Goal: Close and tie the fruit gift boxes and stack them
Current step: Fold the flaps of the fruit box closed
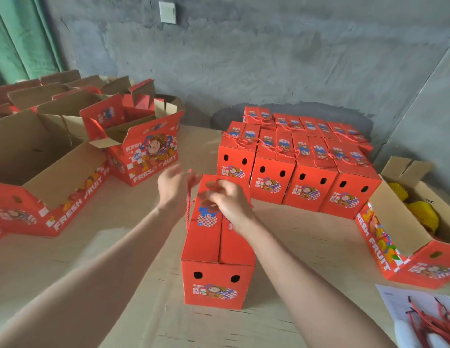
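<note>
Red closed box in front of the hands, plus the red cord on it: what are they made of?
Red closed gift box: looks like printed cardboard, matt to slightly satin; folded seams, punched holes, and the open box on the left shows plain brown board inside. Red twisted cord: likely spun fibre or paper twine; spiral strands show, too blurred to say which.

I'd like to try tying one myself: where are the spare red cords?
In the head view, the spare red cords lie at the bottom right, on a white paper sheet, just below the open fruit box.
</note>
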Tool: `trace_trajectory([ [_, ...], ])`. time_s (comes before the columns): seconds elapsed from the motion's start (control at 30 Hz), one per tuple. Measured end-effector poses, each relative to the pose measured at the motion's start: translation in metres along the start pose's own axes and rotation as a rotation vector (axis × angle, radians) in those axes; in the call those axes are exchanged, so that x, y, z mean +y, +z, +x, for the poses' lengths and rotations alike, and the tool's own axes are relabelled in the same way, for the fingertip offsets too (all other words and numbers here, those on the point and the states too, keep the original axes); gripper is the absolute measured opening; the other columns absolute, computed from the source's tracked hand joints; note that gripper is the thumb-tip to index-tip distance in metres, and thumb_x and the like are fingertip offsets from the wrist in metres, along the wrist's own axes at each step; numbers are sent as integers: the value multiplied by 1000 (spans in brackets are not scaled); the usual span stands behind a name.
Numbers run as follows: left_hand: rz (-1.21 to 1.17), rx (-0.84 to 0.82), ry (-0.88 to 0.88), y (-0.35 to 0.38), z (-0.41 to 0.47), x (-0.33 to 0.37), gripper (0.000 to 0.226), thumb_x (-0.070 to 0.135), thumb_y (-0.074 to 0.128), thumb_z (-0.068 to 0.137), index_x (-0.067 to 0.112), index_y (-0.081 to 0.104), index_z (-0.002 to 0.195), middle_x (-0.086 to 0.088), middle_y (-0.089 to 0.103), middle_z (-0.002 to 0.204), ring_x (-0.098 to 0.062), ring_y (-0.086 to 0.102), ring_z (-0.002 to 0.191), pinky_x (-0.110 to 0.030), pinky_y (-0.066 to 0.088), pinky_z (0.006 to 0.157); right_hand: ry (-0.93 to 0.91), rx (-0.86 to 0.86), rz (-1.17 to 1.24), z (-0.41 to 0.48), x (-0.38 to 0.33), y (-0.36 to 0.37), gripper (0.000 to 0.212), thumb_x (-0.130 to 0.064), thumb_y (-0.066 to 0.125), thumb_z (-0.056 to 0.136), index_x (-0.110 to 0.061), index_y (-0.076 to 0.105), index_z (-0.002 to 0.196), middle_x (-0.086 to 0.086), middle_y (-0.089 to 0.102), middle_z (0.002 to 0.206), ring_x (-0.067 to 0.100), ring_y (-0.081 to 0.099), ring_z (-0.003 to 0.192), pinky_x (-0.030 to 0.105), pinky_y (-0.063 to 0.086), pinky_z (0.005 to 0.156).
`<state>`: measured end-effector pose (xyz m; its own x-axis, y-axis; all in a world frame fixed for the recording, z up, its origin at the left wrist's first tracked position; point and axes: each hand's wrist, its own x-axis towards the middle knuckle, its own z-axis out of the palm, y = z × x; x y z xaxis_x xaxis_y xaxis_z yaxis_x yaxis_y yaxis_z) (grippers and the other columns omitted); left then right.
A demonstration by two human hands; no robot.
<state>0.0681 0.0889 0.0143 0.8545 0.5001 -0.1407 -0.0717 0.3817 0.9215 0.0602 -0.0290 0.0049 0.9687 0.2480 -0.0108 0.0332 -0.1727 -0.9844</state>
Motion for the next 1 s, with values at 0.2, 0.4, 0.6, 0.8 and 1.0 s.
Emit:
trace_trajectory([
  [0.2, 1001, -393, 859, 3, -31, 35, 32, 4, 42, 93, 5, 59, 120, -11, 71, 90, -31, 66, 86, -37, 51, 79, 162, -37, 347, 7, -34, 10, 17, -2, 49, 85, -14, 56, 76, -10, 58, 51, 7, 52, 53, 15, 43, 51],
  [0.4, 913, -271, 552, -36, -35, -11, 35, 26, 55, 95, 6, 52, 124, -6, 59, 113, -20, 54, 97, -27, 39, 80, 325, 24, 460, 14, -71, -24, 23, -12, 42, 97, -7, 53, 78, -2, 55, 44, 14, 57, 44, 30, 44, 61],
  [0.6, 1056, -454, 194, -70, -47, -63, 68, 23, 56, 93, 8, 19, 148, -9, 41, 145, -22, 40, 132, -20, 29, 100, 205, 87, 238, 23, -92, -12, 31, -16, 43, 101, -6, 52, 72, 5, 60, 49, 20, 58, 51, 30, 45, 57],
  [0.8, 918, -399, 290, -66, -39, -44, 68, 28, 54, 94, 14, 18, 150, -4, 42, 145, -20, 44, 130, -23, 34, 103, 13, 158, 175, 37, -115, -8, 27, -14, 43, 97, -9, 55, 74, 0, 64, 48, 14, 62, 44, 30, 51, 63],
  [1.0, 1000, -429, 204, -62, -11, -40, 70, 30, 54, 95, 17, 15, 151, -7, 44, 144, -24, 48, 126, -33, 41, 103, 27, 211, 57, 50, -108, -6, 18, -6, 44, 92, -9, 55, 78, -1, 64, 48, 13, 62, 44, 25, 47, 58],
])
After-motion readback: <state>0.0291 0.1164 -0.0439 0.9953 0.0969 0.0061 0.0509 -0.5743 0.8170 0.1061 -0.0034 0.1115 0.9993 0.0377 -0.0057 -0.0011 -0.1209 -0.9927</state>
